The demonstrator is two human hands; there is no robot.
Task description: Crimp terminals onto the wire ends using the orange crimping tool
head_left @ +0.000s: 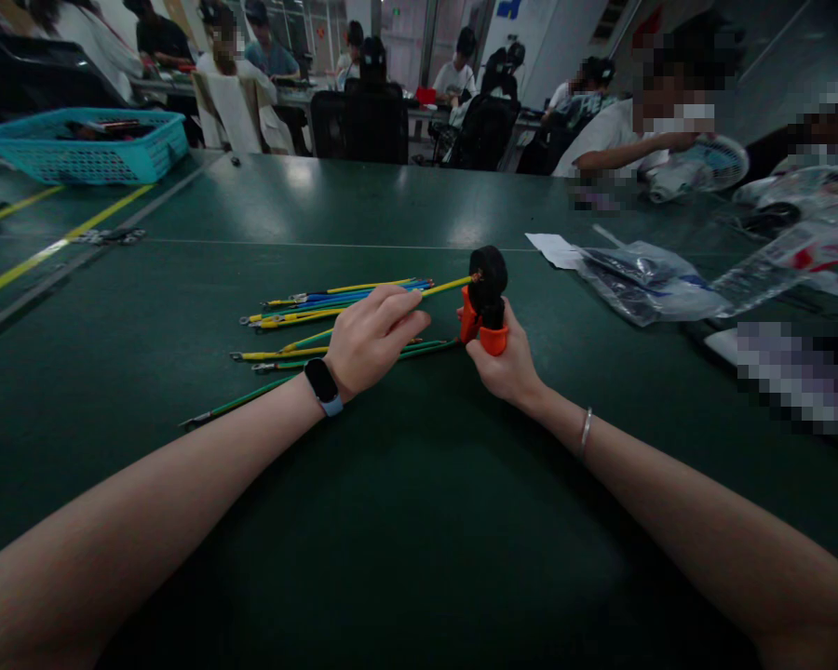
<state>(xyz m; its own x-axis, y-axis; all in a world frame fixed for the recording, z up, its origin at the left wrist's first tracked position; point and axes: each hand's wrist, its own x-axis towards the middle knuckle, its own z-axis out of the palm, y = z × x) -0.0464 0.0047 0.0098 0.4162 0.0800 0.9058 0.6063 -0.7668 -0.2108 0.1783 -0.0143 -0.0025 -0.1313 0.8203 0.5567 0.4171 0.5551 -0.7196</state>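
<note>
My right hand point(506, 365) is wrapped round a plier-type hand tool point(487, 302) with orange grips and a rounded black head. A yellow wire point(451, 287) runs from the fingers of my left hand point(373, 342) to the tool's head, where its reddish end shows. My left fingers are curled at this wire; their exact grip is partly hidden. Under and beyond that hand lie several yellow, green and blue wires point(286, 321), many with metal ring terminals at their left ends. One green wire point(241, 400) lies closer to me, partly behind my left forearm.
A turquoise basket point(122, 154) with dark items stands at the far left. Clear plastic bags point(649, 279) and a white paper point(555, 249) lie to the right. Past the far edge of the green table point(419, 521), people sit working, with black chairs point(359, 121) among them.
</note>
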